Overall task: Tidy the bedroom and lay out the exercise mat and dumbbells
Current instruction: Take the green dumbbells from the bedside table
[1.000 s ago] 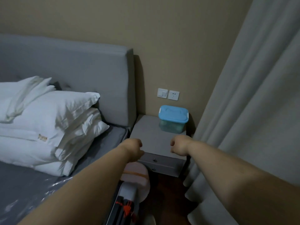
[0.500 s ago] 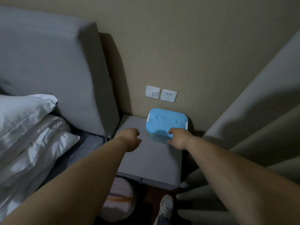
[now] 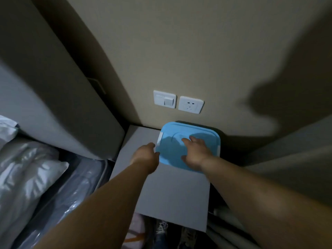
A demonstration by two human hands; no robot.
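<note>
A plastic box with a light blue lid (image 3: pixel 172 151) and white side clips stands at the back of the grey nightstand (image 3: pixel 172 198), against the wall. My right hand (image 3: pixel 195 152) lies on top of the lid with fingers spread. My left hand (image 3: pixel 146 153) is at the box's left edge, by the white clip; its fingers are hidden behind the hand. No mat or dumbbells are in view.
The grey padded headboard (image 3: pixel 53 108) and the bed with white pillows (image 3: pixel 27 169) lie to the left. A light switch (image 3: pixel 165 99) and socket (image 3: pixel 190 105) are on the wall above the box. Grey curtains (image 3: pixel 287 159) hang at right. Shoes (image 3: pixel 161 229) show below.
I have stepped closer and now look down on the nightstand. My right hand moved from the lid's front edge onto its top. My left hand moved right to the box's left side.
</note>
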